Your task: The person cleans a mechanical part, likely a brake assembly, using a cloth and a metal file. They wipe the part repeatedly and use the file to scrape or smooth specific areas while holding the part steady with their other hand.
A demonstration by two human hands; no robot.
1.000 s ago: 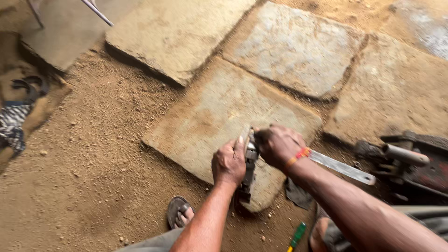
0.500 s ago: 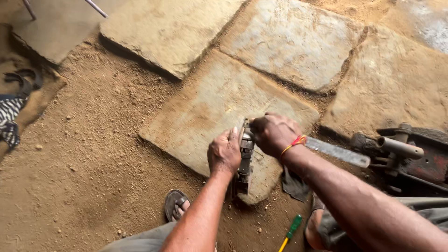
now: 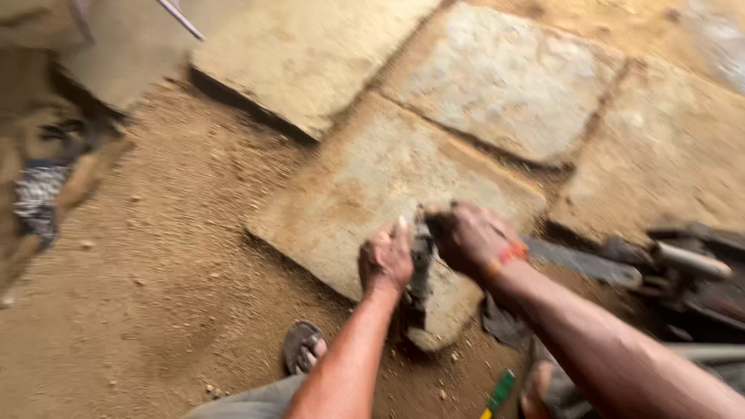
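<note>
Both my hands grip a dark metal part [image 3: 420,268] standing upright on a flat stone slab [image 3: 365,194]. My left hand [image 3: 386,260] closes on its left side. On the part's upper right, my right hand [image 3: 468,237], with an orange band at the wrist, is closed. The frame is motion-blurred, so the part's exact shape is unclear.
More stone slabs [image 3: 504,77] lie beyond on sandy ground. A long metal bar [image 3: 582,264] and dark machinery parts [image 3: 691,268] sit to the right. My sandalled foot [image 3: 304,349] is below, a green-handled tool [image 3: 498,392] near it, and a dark cloth [image 3: 504,322] by the slab.
The view has shifted and blurred. My hands stay on the metal part at the slab's near corner, pressed a little closer together.
</note>
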